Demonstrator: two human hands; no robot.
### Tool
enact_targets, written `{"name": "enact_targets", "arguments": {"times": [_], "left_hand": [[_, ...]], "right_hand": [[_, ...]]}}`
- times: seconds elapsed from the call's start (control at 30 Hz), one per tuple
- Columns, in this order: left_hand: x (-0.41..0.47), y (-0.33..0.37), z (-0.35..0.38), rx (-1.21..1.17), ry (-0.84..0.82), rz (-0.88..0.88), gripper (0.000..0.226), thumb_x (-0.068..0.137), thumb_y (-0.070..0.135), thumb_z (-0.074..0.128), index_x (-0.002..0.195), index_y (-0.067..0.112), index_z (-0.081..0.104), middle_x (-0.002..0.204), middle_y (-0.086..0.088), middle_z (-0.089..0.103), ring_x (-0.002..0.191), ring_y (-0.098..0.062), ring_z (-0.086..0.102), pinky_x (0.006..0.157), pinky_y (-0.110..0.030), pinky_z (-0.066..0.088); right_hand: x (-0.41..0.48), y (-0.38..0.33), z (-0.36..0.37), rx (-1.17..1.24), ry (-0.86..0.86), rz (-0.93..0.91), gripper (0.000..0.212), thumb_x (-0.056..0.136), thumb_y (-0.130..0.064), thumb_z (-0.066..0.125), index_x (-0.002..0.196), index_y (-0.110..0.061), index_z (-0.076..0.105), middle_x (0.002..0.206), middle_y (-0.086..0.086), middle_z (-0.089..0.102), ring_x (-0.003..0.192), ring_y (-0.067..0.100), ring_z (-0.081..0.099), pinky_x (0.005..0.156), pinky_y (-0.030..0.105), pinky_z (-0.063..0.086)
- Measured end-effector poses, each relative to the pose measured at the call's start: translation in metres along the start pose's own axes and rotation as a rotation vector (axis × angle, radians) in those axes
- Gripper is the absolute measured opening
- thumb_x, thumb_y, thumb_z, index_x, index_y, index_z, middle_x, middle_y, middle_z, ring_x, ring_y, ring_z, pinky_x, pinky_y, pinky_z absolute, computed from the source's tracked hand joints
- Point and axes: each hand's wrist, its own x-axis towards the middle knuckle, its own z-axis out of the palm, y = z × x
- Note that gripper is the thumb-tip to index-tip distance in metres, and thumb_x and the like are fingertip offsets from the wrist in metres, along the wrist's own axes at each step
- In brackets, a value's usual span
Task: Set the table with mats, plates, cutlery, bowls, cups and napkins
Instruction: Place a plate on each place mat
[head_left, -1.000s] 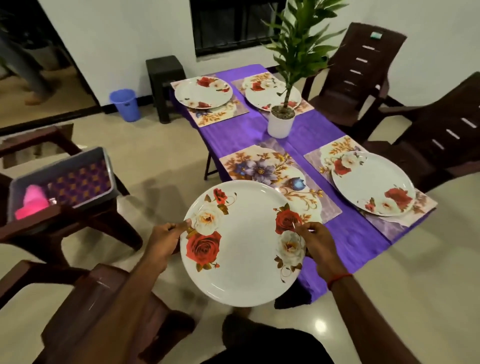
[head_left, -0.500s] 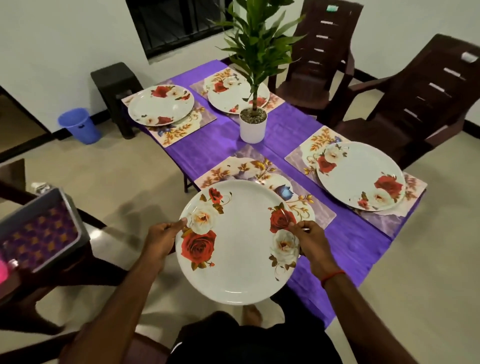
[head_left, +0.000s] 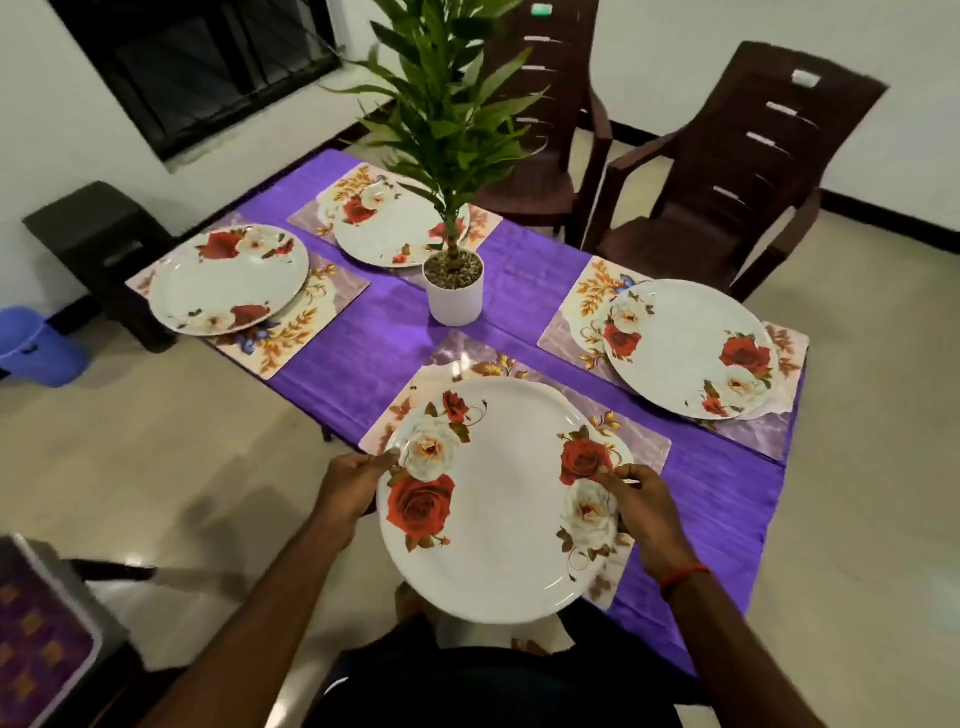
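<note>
A round white plate (head_left: 498, 499) printed with red and cream roses is being held over the near floral mat (head_left: 641, 441) on the purple table (head_left: 353, 364), its opposite rims being pinched by the left hand (head_left: 353, 486) and right hand (head_left: 644, 506).

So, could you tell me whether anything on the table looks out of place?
The far left plate sits off-centre on its mat, pushed toward the table's left edge, leaving much of the mat bare. Nothing looks spilled or broken.
</note>
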Motion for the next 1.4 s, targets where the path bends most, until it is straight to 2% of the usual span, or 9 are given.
{"name": "enact_targets", "arguments": {"times": [0.17,0.33,0.5,0.6,0.73,1.03,1.23,1.33,1.4], "left_hand": [[0.057,0.023,-0.010,0.126,-0.147,0.055,0.024,0.090,0.032,0.077,0.090,0.008,0.076,0.083,-0.006,0.079,0.081,-0.030,0.076,0.079,-0.046,0.063],[0.093,0.037,-0.008,0.246,-0.260,0.096,0.030,0.089,0.036,0.078,0.080,0.007,0.074,0.077,-0.012,0.077,0.073,-0.029,0.072,0.067,-0.039,0.058],[0.129,0.034,-0.001,0.358,-0.379,0.100,0.065,0.061,0.068,0.077,0.082,0.007,0.074,0.079,-0.018,0.075,0.068,-0.031,0.069,0.064,-0.046,0.055],[0.132,0.040,0.008,0.390,-0.388,0.111,0.038,0.079,0.044,0.082,0.081,0.007,0.073,0.075,-0.011,0.075,0.072,-0.030,0.070,0.066,-0.043,0.056],[0.141,0.039,0.017,0.451,-0.422,0.135,0.018,0.084,0.022,0.082,0.078,0.008,0.073,0.071,-0.007,0.072,0.068,-0.023,0.064,0.059,-0.029,0.047],[0.162,0.044,0.027,0.525,-0.435,0.152,0.015,0.083,0.024,0.084,0.082,0.011,0.077,0.078,-0.006,0.077,0.080,-0.028,0.073,0.078,-0.046,0.060],[0.164,0.049,0.030,0.508,-0.442,0.149,0.019,0.084,0.026,0.082,0.086,0.007,0.077,0.076,-0.008,0.076,0.075,-0.028,0.072,0.067,-0.038,0.056],[0.167,0.054,0.025,0.626,-0.416,0.328,0.019,0.085,0.029,0.081,0.090,0.011,0.077,0.079,0.002,0.075,0.075,-0.017,0.070,0.067,-0.028,0.053],[0.176,0.051,0.013,0.835,-0.351,0.594,0.023,0.087,0.030,0.078,0.104,0.015,0.074,0.100,0.003,0.073,0.094,-0.018,0.066,0.079,-0.031,0.051]], "right_hand": [[0.002,-0.004,0.031,0.072,0.133,0.053,0.026,0.085,-0.036,0.077,0.098,-0.018,0.063,0.083,0.009,0.072,0.068,0.023,0.066,0.063,0.038,0.053],[-0.006,0.003,0.051,0.137,0.287,0.104,0.022,0.086,-0.034,0.077,0.094,-0.020,0.062,0.083,0.010,0.070,0.067,0.020,0.060,0.064,0.035,0.047],[-0.020,0.010,0.057,0.166,0.382,0.134,0.021,0.086,-0.018,0.076,0.100,-0.017,0.061,0.091,0.013,0.072,0.080,0.024,0.069,0.071,0.038,0.057],[-0.020,0.010,0.057,0.098,0.403,0.166,0.034,0.082,-0.003,0.070,0.110,-0.016,0.058,0.101,0.011,0.069,0.090,0.027,0.068,0.075,0.042,0.060],[-0.015,0.010,0.058,0.075,0.443,0.203,0.042,0.076,0.002,0.070,0.112,-0.017,0.059,0.099,0.009,0.070,0.087,0.025,0.069,0.075,0.046,0.061],[0.004,0.013,0.068,0.045,0.478,0.186,0.040,0.084,0.007,0.065,0.116,-0.015,0.060,0.105,0.006,0.063,0.094,0.022,0.063,0.065,0.027,0.053],[0.018,0.021,0.071,0.016,0.490,0.211,0.040,0.087,0.006,0.063,0.121,-0.015,0.064,0.116,0.007,0.068,0.099,0.022,0.064,0.071,0.030,0.057],[0.021,0.019,0.071,0.030,0.521,0.210,0.034,0.090,0.001,0.063,0.120,-0.015,0.064,0.114,0.008,0.067,0.100,0.024,0.064,0.071,0.031,0.056],[0.020,0.018,0.073,0.047,0.529,0.202,0.029,0.093,-0.007,0.063,0.121,-0.013,0.063,0.112,0.008,0.066,0.100,0.026,0.064,0.068,0.028,0.053]]}}
